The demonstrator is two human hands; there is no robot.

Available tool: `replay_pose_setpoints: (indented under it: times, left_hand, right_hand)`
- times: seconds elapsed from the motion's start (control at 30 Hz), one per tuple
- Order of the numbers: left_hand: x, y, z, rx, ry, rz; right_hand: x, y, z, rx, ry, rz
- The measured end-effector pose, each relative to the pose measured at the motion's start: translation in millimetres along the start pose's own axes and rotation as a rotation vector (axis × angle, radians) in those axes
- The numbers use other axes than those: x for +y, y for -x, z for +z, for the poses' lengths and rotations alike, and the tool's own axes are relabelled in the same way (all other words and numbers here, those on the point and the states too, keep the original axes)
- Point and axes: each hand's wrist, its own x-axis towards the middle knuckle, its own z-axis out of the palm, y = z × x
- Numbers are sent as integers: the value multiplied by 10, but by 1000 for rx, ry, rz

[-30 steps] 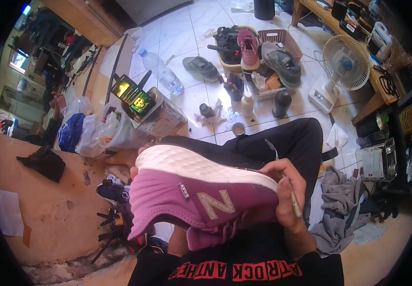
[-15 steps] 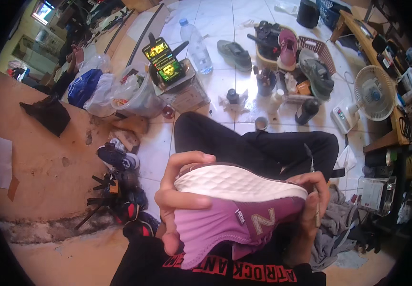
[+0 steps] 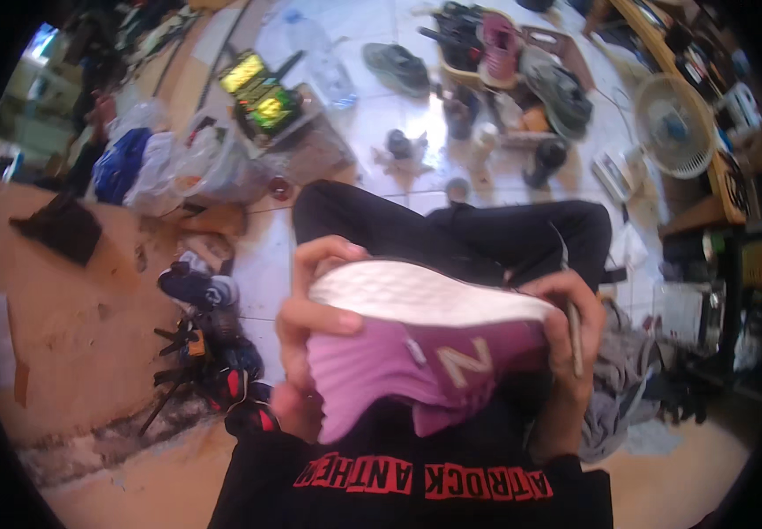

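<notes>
A purple sneaker [image 3: 372, 368] with a thick white sole [image 3: 425, 298] is held over my lap, on its side with the sole edge away from me. My left hand [image 3: 297, 322] is closed round the toe end, fingers along the sole. At the heel, my right hand [image 3: 566, 331] grips the shoe. Between its fingers it also keeps a thin tool [image 3: 576, 339] with a pale handle and a slender, slightly curved tip pointing away from me. The shoe's opening is turned toward my body and its inside is hidden.
A phone [image 3: 262, 106] on a stand sits on a box, ahead to the left. Beyond my crossed legs are bottles, a small cup [image 3: 457, 189], a grey shoe [image 3: 397, 69] and a basket of shoes [image 3: 460, 66]. A fan [image 3: 676, 125] stands right; more shoes [image 3: 196, 282] lie left.
Both hands and the sneaker sit higher and slightly left in the picture. The whole surroundings have shifted up and left too, with some blur. The grip on the shoe looks the same.
</notes>
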Motion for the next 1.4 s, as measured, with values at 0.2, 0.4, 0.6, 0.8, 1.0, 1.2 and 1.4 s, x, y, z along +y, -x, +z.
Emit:
replay_pose_setpoints:
  times: [0.2,0.4,0.6,0.8,1.0,1.2,1.4]
  left_hand:
    - [37,262,-124,9,125,-529]
    - [179,510,-247,-206,404,-954]
    - [15,300,-230,-555,-13,-1210]
    - [-114,115,-29,-484,-423,-1089]
    - [-180,148,-72,-421,-484,-1006]
    - [-257,69,108,-501,-335,-849]
    - [-239,-69,176,-636,-443,-972]
  right_hand:
    - [40,-138,-132,-257,170,8]
    - [187,-156,-125,-515,172,63]
    - [195,-219,76,-616,176,6]
    - [81,-254,189,-207,91,50]
    - [70,-232,214,-40,-109,180]
    - [103,-325,249,-20,-118,95]
    - [59,-326,316,38,-253,176]
